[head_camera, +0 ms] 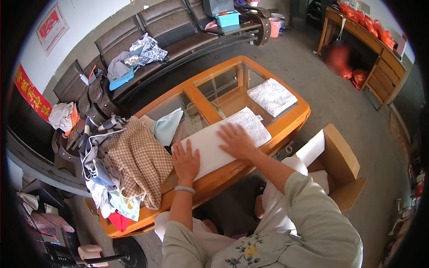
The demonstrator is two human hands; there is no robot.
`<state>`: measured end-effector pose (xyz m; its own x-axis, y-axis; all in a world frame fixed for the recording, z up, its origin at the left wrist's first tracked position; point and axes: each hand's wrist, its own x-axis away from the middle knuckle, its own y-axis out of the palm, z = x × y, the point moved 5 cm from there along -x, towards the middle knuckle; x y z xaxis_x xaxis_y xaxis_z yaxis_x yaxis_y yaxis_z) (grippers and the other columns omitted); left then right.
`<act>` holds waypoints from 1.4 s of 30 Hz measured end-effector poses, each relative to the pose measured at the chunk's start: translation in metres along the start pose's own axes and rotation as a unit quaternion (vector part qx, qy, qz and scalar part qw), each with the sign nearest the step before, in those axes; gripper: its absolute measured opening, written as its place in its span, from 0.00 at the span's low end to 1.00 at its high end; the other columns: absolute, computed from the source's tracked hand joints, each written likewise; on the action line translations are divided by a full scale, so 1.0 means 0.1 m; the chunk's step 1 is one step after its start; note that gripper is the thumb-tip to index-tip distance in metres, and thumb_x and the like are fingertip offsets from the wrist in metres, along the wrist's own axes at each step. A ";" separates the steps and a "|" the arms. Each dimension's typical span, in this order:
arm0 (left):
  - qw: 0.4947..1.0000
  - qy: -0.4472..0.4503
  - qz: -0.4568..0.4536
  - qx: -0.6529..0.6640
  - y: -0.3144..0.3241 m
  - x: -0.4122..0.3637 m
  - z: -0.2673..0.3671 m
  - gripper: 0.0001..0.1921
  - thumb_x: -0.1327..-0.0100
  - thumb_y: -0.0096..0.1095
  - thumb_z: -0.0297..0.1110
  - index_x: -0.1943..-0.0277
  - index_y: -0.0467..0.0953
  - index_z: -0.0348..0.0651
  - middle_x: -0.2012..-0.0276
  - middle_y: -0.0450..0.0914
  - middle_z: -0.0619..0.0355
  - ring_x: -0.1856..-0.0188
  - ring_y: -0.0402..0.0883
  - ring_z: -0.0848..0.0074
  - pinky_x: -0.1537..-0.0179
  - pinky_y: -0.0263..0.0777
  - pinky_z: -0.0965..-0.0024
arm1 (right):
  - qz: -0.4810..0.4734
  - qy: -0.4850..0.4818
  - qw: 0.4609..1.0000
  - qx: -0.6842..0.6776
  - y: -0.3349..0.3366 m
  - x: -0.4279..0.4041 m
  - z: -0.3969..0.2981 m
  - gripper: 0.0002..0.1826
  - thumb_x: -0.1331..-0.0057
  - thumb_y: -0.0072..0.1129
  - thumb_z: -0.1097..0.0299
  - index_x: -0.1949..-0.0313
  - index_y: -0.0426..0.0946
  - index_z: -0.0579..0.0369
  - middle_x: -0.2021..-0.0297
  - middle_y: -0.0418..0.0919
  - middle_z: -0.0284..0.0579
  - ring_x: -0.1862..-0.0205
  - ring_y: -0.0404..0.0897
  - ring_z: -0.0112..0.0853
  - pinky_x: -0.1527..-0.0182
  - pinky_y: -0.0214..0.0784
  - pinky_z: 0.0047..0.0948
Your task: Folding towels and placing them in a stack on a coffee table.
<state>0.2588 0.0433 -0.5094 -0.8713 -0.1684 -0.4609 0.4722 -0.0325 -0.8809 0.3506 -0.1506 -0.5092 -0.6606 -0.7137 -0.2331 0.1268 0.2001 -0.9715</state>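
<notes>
A white terry towel (209, 152), folded into a long strip, lies flat across the near side of the glass-topped wooden table (206, 106). My left hand (186, 162) rests palm down on its left end, fingers apart. Further right, my right hand (237, 142) lies flat on the same towel with its fingers spread. Neither hand grips the cloth. A small label sticks out at the towel's far right edge. Beyond it, a second white towel (272, 96), folded into a compact rectangle, sits at the table's right end.
Left of my left hand is a heap of cloths, with a brown checked cloth (135, 157) and a pale blue cloth (166, 126). An open cardboard box (338, 160) stands at my right. Behind the table runs a brown bench (181, 42) with clothes on it. A wooden desk (385, 67) stands far right.
</notes>
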 end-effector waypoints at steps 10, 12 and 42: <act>0.990 -0.080 -0.039 0.105 0.10 0.10 -0.35 0.32 0.32 0.52 0.47 0.32 0.59 0.36 0.30 0.51 0.34 0.29 0.51 0.44 0.31 0.49 0.52 | -0.021 0.205 0.978 -0.039 -0.14 0.18 0.78 0.34 0.29 0.34 0.41 0.29 0.53 0.41 0.26 0.47 0.40 0.25 0.44 0.42 0.27 0.33 0.48; 0.978 -0.113 -0.032 0.175 0.11 0.16 -0.45 0.33 0.32 0.52 0.45 0.31 0.56 0.32 0.29 0.47 0.33 0.28 0.50 0.45 0.31 0.49 0.54 | -0.021 0.206 0.977 -0.044 -0.15 0.17 0.76 0.34 0.29 0.34 0.41 0.29 0.52 0.41 0.26 0.46 0.39 0.25 0.44 0.41 0.27 0.32 0.47; 0.528 -0.267 -0.016 0.806 -0.87 -0.25 -0.13 0.20 0.42 0.58 0.25 0.46 0.71 0.32 0.57 0.79 0.52 0.56 0.80 0.69 0.53 0.75 0.68 | -0.061 -0.043 0.969 -0.234 0.31 -0.46 -1.03 0.29 0.28 0.37 0.47 0.36 0.64 0.54 0.36 0.66 0.46 0.33 0.61 0.42 0.32 0.46 0.52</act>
<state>0.2381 0.0632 -0.4225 -0.9235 -0.3825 0.0272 0.3340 -0.7675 0.5471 0.3088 -0.0431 -0.5241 -0.5823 -0.8009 -0.1395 -0.3112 0.3781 -0.8719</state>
